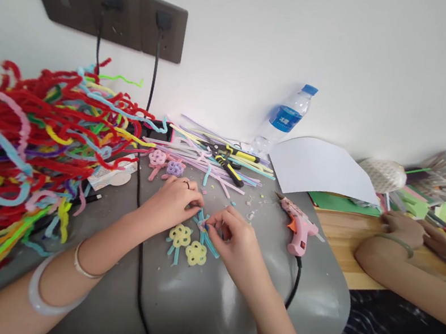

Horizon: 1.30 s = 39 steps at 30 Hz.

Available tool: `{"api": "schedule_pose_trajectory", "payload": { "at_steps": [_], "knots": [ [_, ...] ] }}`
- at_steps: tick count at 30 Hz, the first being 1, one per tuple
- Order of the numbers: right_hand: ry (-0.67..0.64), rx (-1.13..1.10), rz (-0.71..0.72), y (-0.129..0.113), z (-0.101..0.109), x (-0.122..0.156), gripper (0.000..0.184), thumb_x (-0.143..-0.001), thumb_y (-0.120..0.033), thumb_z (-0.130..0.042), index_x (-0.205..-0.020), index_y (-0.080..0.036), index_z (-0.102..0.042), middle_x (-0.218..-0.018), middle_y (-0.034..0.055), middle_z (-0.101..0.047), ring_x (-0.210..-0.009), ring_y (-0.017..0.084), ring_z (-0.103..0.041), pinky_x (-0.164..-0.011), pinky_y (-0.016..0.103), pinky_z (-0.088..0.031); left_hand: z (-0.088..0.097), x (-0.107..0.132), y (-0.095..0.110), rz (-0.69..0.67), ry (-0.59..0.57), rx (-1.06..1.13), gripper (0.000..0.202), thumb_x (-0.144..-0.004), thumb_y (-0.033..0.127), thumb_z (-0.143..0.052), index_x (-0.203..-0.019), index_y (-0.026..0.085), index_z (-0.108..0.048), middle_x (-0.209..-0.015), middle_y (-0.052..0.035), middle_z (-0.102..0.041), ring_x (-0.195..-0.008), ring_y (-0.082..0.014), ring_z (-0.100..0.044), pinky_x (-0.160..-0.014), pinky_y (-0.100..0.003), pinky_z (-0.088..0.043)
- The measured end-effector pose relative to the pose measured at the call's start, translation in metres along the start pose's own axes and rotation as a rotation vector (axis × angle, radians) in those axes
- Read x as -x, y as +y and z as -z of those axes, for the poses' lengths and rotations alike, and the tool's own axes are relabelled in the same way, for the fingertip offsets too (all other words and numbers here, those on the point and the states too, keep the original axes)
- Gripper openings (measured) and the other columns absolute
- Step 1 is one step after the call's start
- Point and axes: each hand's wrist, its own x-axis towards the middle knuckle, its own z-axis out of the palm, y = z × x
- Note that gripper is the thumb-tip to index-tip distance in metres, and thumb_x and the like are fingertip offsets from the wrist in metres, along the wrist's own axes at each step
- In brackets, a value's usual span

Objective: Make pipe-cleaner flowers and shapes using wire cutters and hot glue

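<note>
Light blue pipe cleaner pieces (210,245) lie crossed on the grey table between my hands. My right hand (236,239) pinches them near the crossing, with thumb and forefinger close together. The curled fingers of my left hand (172,199) grip their upper end. Just below my fingers lie two yellow pipe cleaner flowers, one on the left (180,236) with blue stems under it and one on the right (196,254). Beyond my left hand rest a pink flower (158,158) and a purple flower (175,168).
A tangled heap of pipe cleaners (37,146) covers the left side. Straight pipe cleaners, yellow-black pliers (229,168) and a water bottle (287,118) are at the back. A pink glue gun (300,229) lies right, its cord looping the table. Another person's hands (401,230) are farther right.
</note>
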Motion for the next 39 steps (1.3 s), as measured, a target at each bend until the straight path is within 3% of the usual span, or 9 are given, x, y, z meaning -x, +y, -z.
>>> {"api": "schedule_pose_trajectory", "payload": {
  "at_steps": [12, 18, 26, 39],
  "knots": [
    [-0.077, 0.051, -0.012, -0.002, -0.002, -0.001, 0.017, -0.083, -0.008, -0.058, -0.079, -0.020, -0.069, -0.082, 0.0016, -0.058, -0.064, 0.013, -0.052, -0.060, 0.024, -0.040, 0.001, 0.000, 0.003, 0.013, -0.014, 0.001, 0.013, -0.086, 0.014, -0.064, -0.089, 0.022, -0.075, -0.092, -0.0025, -0.071, -0.097, -0.0228, -0.062, -0.085, -0.038, -0.039],
    [-0.009, -0.060, -0.078, 0.003, 0.004, -0.006, 0.011, -0.081, -0.018, -0.061, -0.078, -0.020, -0.072, -0.069, -0.0006, -0.055, -0.057, 0.013, -0.046, -0.054, 0.024, -0.036, 0.003, -0.001, 0.004, 0.040, -0.034, -0.011, 0.012, -0.086, 0.014, -0.065, -0.087, 0.021, -0.075, -0.090, -0.0029, -0.069, -0.096, -0.0235, -0.061, -0.085, -0.039, -0.038],
    [-0.083, -0.133, -0.187, 0.005, -0.001, -0.009, 0.007, -0.077, -0.024, -0.062, -0.074, -0.020, -0.067, -0.065, -0.0020, -0.055, -0.056, 0.012, -0.044, -0.053, 0.024, -0.034, 0.003, -0.001, 0.005, 0.058, -0.042, -0.018, 0.011, -0.085, 0.014, -0.066, -0.087, 0.020, -0.074, -0.090, -0.0027, -0.070, -0.097, -0.0239, -0.061, -0.085, -0.039, -0.037],
    [-0.134, -0.204, -0.257, 0.007, -0.009, -0.011, 0.003, -0.073, -0.021, -0.058, -0.071, -0.020, -0.059, -0.060, -0.0048, -0.047, -0.056, 0.012, -0.042, -0.053, 0.024, -0.031, 0.002, -0.001, 0.004, 0.062, -0.046, -0.019, 0.011, -0.085, 0.014, -0.066, -0.087, 0.021, -0.073, -0.090, -0.0030, -0.070, -0.098, -0.0250, -0.061, -0.087, -0.040, -0.037]
  ]
}}
